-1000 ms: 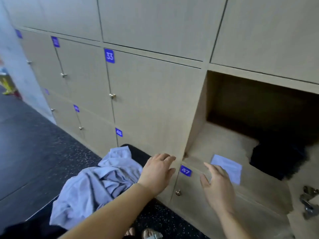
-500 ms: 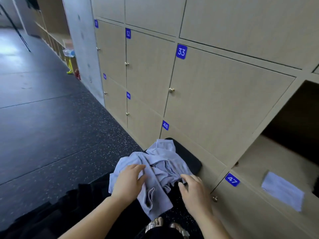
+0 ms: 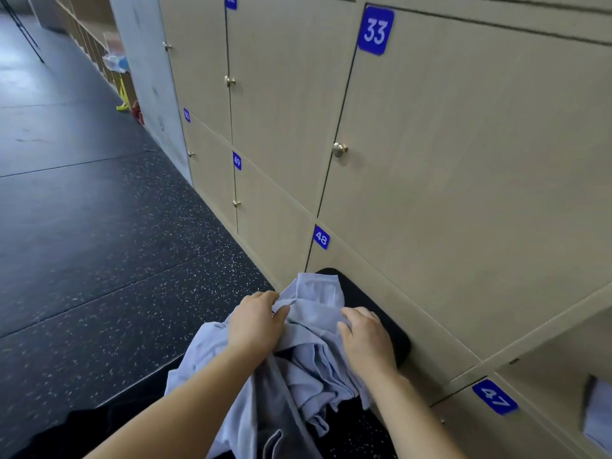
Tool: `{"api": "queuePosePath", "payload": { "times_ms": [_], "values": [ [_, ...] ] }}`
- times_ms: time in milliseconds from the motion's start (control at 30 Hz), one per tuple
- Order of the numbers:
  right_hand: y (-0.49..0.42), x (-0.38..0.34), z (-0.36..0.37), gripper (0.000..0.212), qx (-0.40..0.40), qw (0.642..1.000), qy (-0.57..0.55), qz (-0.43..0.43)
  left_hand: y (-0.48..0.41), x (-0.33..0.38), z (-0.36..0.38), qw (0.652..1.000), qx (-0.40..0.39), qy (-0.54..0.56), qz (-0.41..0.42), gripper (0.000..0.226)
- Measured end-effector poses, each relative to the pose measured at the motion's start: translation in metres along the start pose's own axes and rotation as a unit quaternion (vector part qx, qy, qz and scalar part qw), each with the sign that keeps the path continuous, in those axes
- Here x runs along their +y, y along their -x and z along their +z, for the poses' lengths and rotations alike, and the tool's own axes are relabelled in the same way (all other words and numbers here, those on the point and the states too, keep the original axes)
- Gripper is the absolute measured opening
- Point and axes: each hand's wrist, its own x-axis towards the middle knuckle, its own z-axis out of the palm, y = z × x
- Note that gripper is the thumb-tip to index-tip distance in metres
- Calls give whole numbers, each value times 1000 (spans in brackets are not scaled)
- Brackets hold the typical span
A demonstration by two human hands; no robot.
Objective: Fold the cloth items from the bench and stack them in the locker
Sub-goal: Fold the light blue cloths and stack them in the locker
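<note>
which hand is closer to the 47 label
Right. The right hand grips the cloth left of the 47 label; the left hand lies farther left.

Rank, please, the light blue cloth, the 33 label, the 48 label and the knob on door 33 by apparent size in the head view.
1. light blue cloth, largest by far, though nearest the camera
2. 33 label
3. 48 label
4. knob, only slightly smaller than the 48 label
</note>
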Motion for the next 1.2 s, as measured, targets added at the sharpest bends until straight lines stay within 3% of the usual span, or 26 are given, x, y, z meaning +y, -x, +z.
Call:
{"api": "queuePosePath", "payload": {
  "times_ms": [167,333,533,633,833,900,1100,1200],
  "values": [
    [-36,9,29,23,-42,999,14,-7,-26,-9,24,994,-22,-80,-75,40],
    [-53,12,41,25,-38,999,31,-3,-34,-11,33,993,-21,-76,-92,42],
    [-50,9,38,17,-6,1000,-19,-3,-35,-3,30,995,6,62,-80,34],
    [-39,6,24,8,9,998,-64,1,-30,5,19,991,15,112,-65,12],
    [-5,-2,-12,16,34,993,-110,29,-11,32,-8,976,29,213,-10,41],
    [8,-6,-27,21,46,982,-180,46,-3,44,-19,971,22,237,16,37],
    [42,-23,-95,36,129,902,-409,46,29,90,-71,954,12,284,94,11],
    [60,-29,-139,28,182,881,-436,29,46,111,-100,939,-2,322,118,21]
  ]
}}
